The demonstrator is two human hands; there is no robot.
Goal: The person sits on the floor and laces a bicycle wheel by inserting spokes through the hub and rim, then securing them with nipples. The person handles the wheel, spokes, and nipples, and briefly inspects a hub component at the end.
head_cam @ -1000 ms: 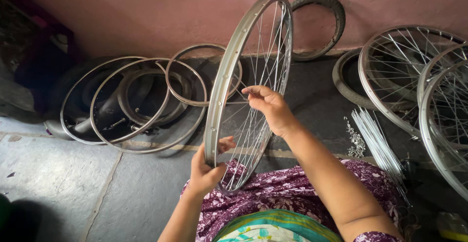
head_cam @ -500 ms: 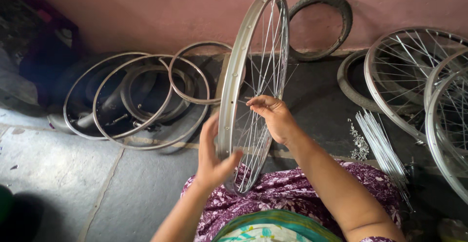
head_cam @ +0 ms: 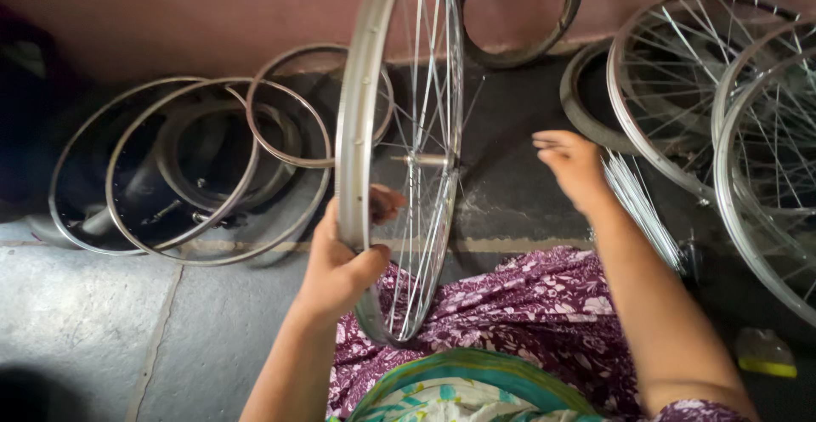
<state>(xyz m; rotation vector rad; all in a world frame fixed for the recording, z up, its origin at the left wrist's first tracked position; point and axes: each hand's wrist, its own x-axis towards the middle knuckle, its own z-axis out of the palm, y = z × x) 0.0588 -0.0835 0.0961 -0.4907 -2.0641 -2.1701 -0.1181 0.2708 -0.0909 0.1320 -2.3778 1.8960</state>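
Observation:
A silver spoked bicycle wheel [head_cam: 361, 107] stands upright on its edge in front of me, resting on my purple flowered lap. My left hand [head_cam: 344, 260] grips its rim low down, thumb and fingers wrapped around the metal. My right hand [head_cam: 574, 165] is off the wheel, to its right, fingers loosely extended and holding nothing. It hovers close to a bundle of loose silver spokes [head_cam: 642, 209] lying on the dark floor. The wheel's hub and axle [head_cam: 421, 160] show between the spokes.
Several bare rims [head_cam: 183, 175] lie stacked on the floor at the left by the pink wall. A black tyre [head_cam: 569, 5] leans on the wall. Spoked wheels [head_cam: 748, 124] lie at the right. A small yellow-and-white thing [head_cam: 765, 352] sits lower right.
My right hand has left the wheel's spokes and moved right toward the spoke bundle. The left hand has kept its grip on the rim, and the wheel has turned more edge-on.

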